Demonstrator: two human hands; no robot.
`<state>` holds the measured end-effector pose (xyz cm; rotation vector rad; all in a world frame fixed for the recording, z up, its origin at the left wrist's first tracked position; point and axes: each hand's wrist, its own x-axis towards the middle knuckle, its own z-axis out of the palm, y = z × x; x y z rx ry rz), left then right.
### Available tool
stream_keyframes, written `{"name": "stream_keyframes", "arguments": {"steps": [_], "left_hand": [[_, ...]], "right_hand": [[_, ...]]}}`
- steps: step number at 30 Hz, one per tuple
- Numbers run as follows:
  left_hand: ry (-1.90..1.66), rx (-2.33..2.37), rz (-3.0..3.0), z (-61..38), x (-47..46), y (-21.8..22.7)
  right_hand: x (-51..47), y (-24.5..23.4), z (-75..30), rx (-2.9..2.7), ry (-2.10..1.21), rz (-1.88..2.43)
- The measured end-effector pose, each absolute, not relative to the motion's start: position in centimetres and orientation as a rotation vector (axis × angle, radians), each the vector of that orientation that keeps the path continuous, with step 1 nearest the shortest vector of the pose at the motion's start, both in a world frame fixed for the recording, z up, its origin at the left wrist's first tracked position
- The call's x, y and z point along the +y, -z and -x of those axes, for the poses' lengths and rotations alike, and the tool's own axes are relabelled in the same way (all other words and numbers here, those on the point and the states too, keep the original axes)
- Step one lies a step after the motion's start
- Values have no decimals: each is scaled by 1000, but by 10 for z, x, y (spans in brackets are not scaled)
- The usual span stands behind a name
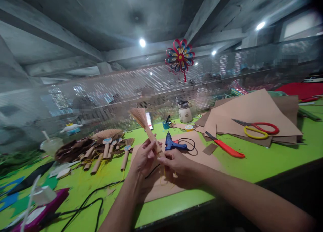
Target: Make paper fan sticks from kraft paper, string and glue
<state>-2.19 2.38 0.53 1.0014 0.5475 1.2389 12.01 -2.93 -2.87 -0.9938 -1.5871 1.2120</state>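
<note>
Between my hands is a brown paper fan (141,119), its pleated end pointing up and to the left and its rolled handle running down between my fingers. My left hand (143,157) is closed around the handle's middle. At the handle's lower end my right hand (176,163) pinches it, with thin yellow strands hanging just below. A blue hot glue gun (176,144) rests on a brown paper sheet (202,154) right behind my hands. To the left lie several similar fans (107,141) with round blue labels and yellow strands.
A red-handled knife (227,148) and scissors (259,128) lie right, the scissors on stacked brown paper (249,107). A white bottle (185,112) stands by the mesh partition (121,90). Black cable (93,191) and a purple power strip (42,211) occupy the near left.
</note>
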Motion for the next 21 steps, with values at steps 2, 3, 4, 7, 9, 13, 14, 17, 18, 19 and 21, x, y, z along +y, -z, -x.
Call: {"name": "stream_keyframes", "arguments": {"steps": [2,3,4,7,9,13,14,17,18,19,21], "left_hand": [[-1259,543,-989,21,23,-7],[-1265,549,-982,20,22,-8],[-1265,557,-980,20,21,-8],[-1234,574,-1015,19,21,-8],[-1197,570,-1059,19,22,-5],[-1084,564,-1102,20,23,1],[-1068,566,-1104,19,22,1],[-1049,566,-1114,17,19,0],[-1044,563,-1115,16,18,0],[-1045,557,-1110,15,18,-1],[-1082,540,-1079,16,19,-2]], "right_hand": [[-22,31,-121,-1597,-1209,968],[-19,33,-121,-1609,-1192,967],[-15,35,-122,-1615,-1171,973],[-7,40,-123,-1642,-1076,994],[-4,41,-124,-1656,-1006,974],[0,40,-125,-1646,-924,971],[0,40,-126,-1651,-900,991],[-1,37,-126,-1671,-834,1025],[-1,36,-127,-1668,-821,1022],[-2,34,-127,-1656,-811,1020],[-2,31,-129,-1611,-772,1051]]}}
